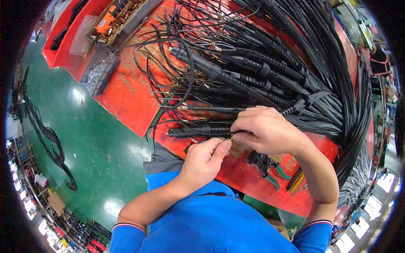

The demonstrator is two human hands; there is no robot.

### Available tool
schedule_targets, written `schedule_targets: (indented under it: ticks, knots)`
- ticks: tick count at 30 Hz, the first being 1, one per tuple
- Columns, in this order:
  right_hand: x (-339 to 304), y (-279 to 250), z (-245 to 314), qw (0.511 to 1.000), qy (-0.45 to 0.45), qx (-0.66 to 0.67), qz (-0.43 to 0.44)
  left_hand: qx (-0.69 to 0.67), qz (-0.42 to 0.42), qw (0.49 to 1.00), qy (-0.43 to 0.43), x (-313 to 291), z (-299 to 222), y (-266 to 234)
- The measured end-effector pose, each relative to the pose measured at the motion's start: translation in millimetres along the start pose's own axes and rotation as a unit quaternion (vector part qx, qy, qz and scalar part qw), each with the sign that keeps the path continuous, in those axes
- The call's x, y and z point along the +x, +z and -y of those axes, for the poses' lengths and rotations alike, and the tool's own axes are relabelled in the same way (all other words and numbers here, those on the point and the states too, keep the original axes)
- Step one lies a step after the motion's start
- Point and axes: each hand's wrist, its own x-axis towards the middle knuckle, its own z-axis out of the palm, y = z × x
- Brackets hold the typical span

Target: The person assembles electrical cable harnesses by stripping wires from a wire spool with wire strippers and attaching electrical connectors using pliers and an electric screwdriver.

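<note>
My left hand is closed, thumb against forefinger, around a small brass-coloured terminal. The fingertips of my right hand pinch together right beside it; what lies inside them is hidden. Just beyond both hands, a black cable with a ribbed sleeve lies on the red table. A larger black cable connector rests farther back, among several others with thin black wires and brass-coloured ends.
Crimping pliers with green handles lie right of my hands, beside a yellow-and-black tool. Thick black cables cover the right side. At the far left stand a bin of small metal parts and a red bin.
</note>
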Motion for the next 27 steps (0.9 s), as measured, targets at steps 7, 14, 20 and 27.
schedule_targets:
  ticks: [7, 14, 20, 27]
  knots:
    - [1, -3, 3, 1.000, -0.017, -0.009, 0.002, -0.045, -0.056, 0.995, 0.063, 1, 2, 11]
    - [-1, -3, 2, 1.000, -0.008, -0.008, -0.004, -0.203, 0.089, 0.970, -0.103, 0, 7, -7]
    - [-1, -3, 3, 1.000, -0.014, -0.010, -0.002, -0.068, -0.021, 0.994, 0.086, -4, 7, 4]
    - [-4, -2, 2, 1.000, -0.013, -0.012, 0.014, -0.235, 0.223, 0.939, -0.114, 5, 17, -10]
